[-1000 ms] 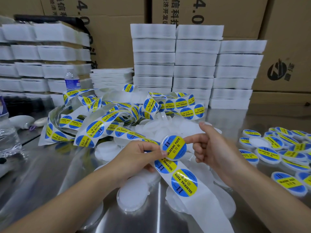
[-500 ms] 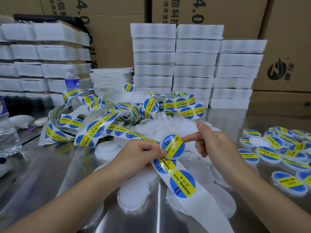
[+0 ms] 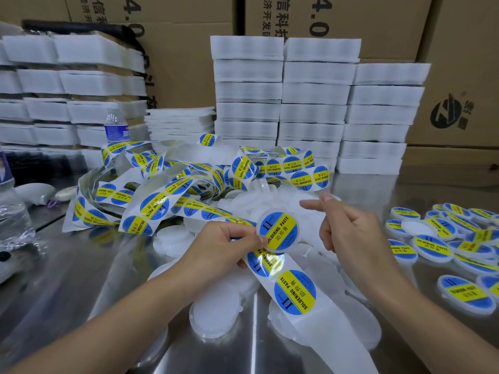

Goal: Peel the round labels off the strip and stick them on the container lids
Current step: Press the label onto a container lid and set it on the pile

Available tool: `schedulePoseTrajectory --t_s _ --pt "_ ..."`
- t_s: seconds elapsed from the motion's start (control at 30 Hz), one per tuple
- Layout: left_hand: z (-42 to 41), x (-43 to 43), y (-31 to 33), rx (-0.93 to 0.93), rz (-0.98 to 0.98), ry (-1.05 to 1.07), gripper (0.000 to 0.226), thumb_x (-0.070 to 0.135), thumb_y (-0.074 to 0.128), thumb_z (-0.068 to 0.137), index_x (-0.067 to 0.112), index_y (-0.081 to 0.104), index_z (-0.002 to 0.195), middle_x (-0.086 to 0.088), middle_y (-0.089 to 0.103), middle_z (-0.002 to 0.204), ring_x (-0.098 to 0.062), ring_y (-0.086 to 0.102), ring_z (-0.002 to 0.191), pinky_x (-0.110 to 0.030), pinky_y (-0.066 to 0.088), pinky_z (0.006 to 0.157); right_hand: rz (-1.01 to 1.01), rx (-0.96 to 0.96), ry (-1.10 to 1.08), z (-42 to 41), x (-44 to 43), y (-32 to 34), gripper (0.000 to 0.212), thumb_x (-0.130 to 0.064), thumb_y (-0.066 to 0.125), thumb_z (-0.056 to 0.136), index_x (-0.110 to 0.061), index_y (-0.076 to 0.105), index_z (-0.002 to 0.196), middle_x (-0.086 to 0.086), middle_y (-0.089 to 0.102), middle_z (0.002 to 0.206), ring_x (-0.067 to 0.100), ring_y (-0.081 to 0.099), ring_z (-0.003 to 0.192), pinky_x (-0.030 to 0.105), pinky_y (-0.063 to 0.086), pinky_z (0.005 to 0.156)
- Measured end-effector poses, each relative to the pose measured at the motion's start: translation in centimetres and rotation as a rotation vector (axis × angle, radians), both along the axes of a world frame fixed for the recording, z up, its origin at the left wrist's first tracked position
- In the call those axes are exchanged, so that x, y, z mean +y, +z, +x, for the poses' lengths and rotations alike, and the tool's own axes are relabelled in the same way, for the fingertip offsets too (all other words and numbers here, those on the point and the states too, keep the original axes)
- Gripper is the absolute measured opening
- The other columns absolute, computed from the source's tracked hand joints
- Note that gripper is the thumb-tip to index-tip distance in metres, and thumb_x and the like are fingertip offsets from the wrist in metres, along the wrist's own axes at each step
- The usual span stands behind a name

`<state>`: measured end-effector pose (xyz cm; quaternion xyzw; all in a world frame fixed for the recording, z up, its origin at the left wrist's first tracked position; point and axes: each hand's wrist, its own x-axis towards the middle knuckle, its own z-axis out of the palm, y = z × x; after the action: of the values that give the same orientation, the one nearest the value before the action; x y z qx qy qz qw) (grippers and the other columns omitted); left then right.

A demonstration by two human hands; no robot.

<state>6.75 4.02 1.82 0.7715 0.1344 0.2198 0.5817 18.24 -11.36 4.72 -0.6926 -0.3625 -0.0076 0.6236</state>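
A person's left hand pinches a round white plastic lid bearing a blue-and-yellow "SOLDERING PASTE" label, together with the white backing strip of matching labels, above a shiny steel table. The right hand hovers beside it, loosely curled and empty. Labelled lids lie at right, bare lids below.

Single head-worn view, forward and down, close over the table.
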Motion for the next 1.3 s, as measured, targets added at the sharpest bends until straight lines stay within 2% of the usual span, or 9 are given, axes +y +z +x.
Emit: schedulePoseTrajectory --t_s 0.13,0.27,0.4,0.63,0.73,0.83,1.0,1.2,1.3 --pt "0.0 0.0 -0.1 -0.013 0.005 0.000 0.019 0.035 0.066 0.074 0.019 0.077 0.074 -0.008 0.074 0.083 -0.015 0.063 0.071 -0.017 0.047 0.055 0.004 0.034 0.008 0.4 -0.2 0.1 0.052 -0.042 0.041 0.094 -0.038 0.062 0.047 0.025 0.059 0.072 0.005 0.040 0.045 0.014 0.036 0.049" --pt "-0.1 -0.1 0.0 -0.019 0.010 -0.038 0.015 0.029 0.068 0.081 0.020 0.077 0.074 -0.005 0.074 0.082 -0.010 0.063 0.069 -0.016 0.047 0.054 -0.110 -0.009 0.111 0.3 0.1 -0.5 0.040 -0.059 0.043 0.079 -0.030 0.070 0.079 -0.008 0.058 0.063 -0.001 0.047 0.053 0.015 0.040 0.057" --pt "-0.3 -0.7 0.2 -0.070 0.003 -0.120 0.014 0.036 0.070 0.080 0.026 0.077 0.075 0.005 0.074 0.076 -0.003 0.062 0.064 -0.015 0.046 0.053 -0.213 -0.074 0.275 -0.4 0.3 -1.4 0.044 -0.074 0.052 0.069 -0.039 0.062 0.094 -0.013 0.069 0.084 0.005 0.063 0.074 0.024 0.052 0.070" --pt "-0.6 -1.0 0.1 -0.078 0.066 -0.176 0.024 0.042 0.070 0.077 0.020 0.078 0.082 0.002 0.074 0.077 -0.005 0.062 0.066 -0.017 0.048 0.056 -0.271 -0.139 0.283 -0.2 0.3 -1.9 0.036 -0.067 0.059 0.068 -0.035 0.056 0.084 -0.014 0.066 0.073 0.000 0.059 0.063 0.015 0.047 0.058" --pt "-0.7 -1.3 -0.2 -0.057 0.062 -0.214 0.013 0.031 0.074 0.071 0.027 0.079 0.083 -0.014 0.075 0.084 -0.018 0.062 0.073 -0.039 0.055 0.073 -0.300 -0.176 0.266 0.0 0.5 -2.1 0.044 -0.069 0.060 0.066 -0.027 0.053 0.077 -0.011 0.061 0.064 0.002 0.053 0.057 0.019 0.044 0.056" --pt "-0.9 -1.9 -0.2 -0.029 0.024 -0.242 0.029 0.040 0.076 0.065 0.023 0.079 0.089 -0.045 0.058 0.096 -0.030 0.051 0.086 -0.069 0.038 0.089 -0.322 -0.192 0.247 0.1 0.7 -2.2 0.054 -0.076 0.059 0.058 -0.025 0.052 0.074 -0.012 0.058 0.058 0.000 0.048 0.052 0.018 0.041 0.053" --pt "-0.9 -2.3 -0.1 -0.062 0.024 -0.220 0.027 0.043 0.075 0.063 0.020 0.079 0.078 -0.049 0.053 0.084 -0.028 0.046 0.078 -0.045 0.037 0.072 -0.320 -0.193 0.137 0.4 1.0 -2.4 0.067 -0.083 0.053 0.048 -0.020 0.057 0.069 -0.007 0.055 0.052 0.002 0.047 0.049 0.025 0.042 0.053" --pt "-0.9 -2.3 0.0 -0.051 -0.003 -0.238 0.012 0.033 0.080 0.071 0.021 0.078 0.073 -0.033 0.053 0.071 -0.029 0.040 0.072 -0.042 0.030 0.066 -0.287 -0.244 0.066 0.5 1.0 -1.8 0.070 -0.082 0.036 0.058 -0.013 0.048 0.054 -0.001 0.039 0.045 0.007 0.035 0.047 0.035 0.037 0.055" --pt "-0.9 -2.2 0.1 -0.071 -0.029 -0.239 0.021 0.036 0.073 0.067 0.017 0.076 0.073 -0.031 0.059 0.072 -0.030 0.041 0.066 -0.040 0.030 0.059 -0.256 -0.260 0.054 0.6 0.8 -1.6 0.074 -0.077 0.034 0.066 -0.005 0.047 0.053 0.011 0.042 0.048 0.016 0.037 0.048 0.036 0.038 0.055"
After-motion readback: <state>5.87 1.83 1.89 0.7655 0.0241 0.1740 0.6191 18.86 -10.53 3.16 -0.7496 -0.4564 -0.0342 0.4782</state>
